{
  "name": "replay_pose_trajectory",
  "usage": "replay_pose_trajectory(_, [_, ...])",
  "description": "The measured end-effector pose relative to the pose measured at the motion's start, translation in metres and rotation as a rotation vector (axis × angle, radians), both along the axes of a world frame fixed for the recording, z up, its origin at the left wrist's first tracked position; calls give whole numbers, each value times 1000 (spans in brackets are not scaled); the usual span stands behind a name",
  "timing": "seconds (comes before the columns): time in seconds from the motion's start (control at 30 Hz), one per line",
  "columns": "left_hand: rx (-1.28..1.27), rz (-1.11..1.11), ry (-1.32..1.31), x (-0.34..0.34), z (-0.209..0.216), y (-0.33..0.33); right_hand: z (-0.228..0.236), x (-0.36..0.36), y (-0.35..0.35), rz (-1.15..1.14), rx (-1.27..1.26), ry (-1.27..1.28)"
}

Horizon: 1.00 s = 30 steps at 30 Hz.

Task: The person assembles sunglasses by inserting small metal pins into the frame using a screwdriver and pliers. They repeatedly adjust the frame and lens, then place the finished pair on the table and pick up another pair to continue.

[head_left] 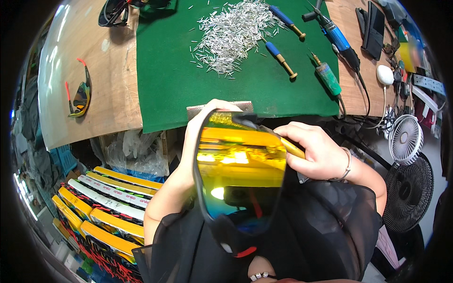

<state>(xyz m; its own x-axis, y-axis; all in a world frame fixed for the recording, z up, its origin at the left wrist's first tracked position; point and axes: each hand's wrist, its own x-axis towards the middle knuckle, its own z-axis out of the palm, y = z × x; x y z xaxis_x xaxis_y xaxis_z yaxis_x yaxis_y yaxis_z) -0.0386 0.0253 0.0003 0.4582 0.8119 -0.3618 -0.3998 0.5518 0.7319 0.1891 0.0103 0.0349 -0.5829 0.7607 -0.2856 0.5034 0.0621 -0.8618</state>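
Close in front of me, a pair of wraparound sunglasses [240,174] with a black frame and a yellow mirrored lens hangs tilted, one red-tipped temple end pointing down. My left hand [207,118] is closed round its upper left edge; the fingertips are partly hidden behind the frame. On the other side, my right hand [316,148] is wrapped round a slim yellow-handled tool [293,148] held against the sunglasses' upper right side. The tool's tip cannot be made out. A small textured block [243,106] lies at the bench edge behind the sunglasses.
A green mat [174,89] carries a pile of small metal pins [236,37], two blue-and-brass screwdrivers [281,60] and a green-handled soldering iron [328,78]. Another corded blue tool [340,40] lies further right. Other sunglasses [81,96] rest at left. Stacked yellow-lensed pieces [111,236] stand low left; fans [406,139] stand right.
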Motion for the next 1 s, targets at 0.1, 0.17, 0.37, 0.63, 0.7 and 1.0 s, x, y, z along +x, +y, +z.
replay_pose_trajectory(0.1, [214, -154, 255, -8, -22, -1, -1, 2, -1, -29, -142, 95])
replay_pose_trajectory(0.17, [224, -161, 260, -7, -17, -2, 2, 2, 4, -45, -347, 140])
replay_pose_trajectory(0.37, [131, -90, 241, 0, -2, -4, 0, 0, 1, -83, -408, 160])
replay_pose_trajectory(0.63, [-301, -313, 134, -9, 1, 23, 2, -6, -9, 30, 333, -155])
replay_pose_trajectory(0.7, [-291, -289, 206, -9, -4, 20, -1, -5, -8, 57, 415, -216])
replay_pose_trajectory(1.0, [-30, -49, 54, -3, -16, 2, -2, 3, 1, -60, -339, 120])
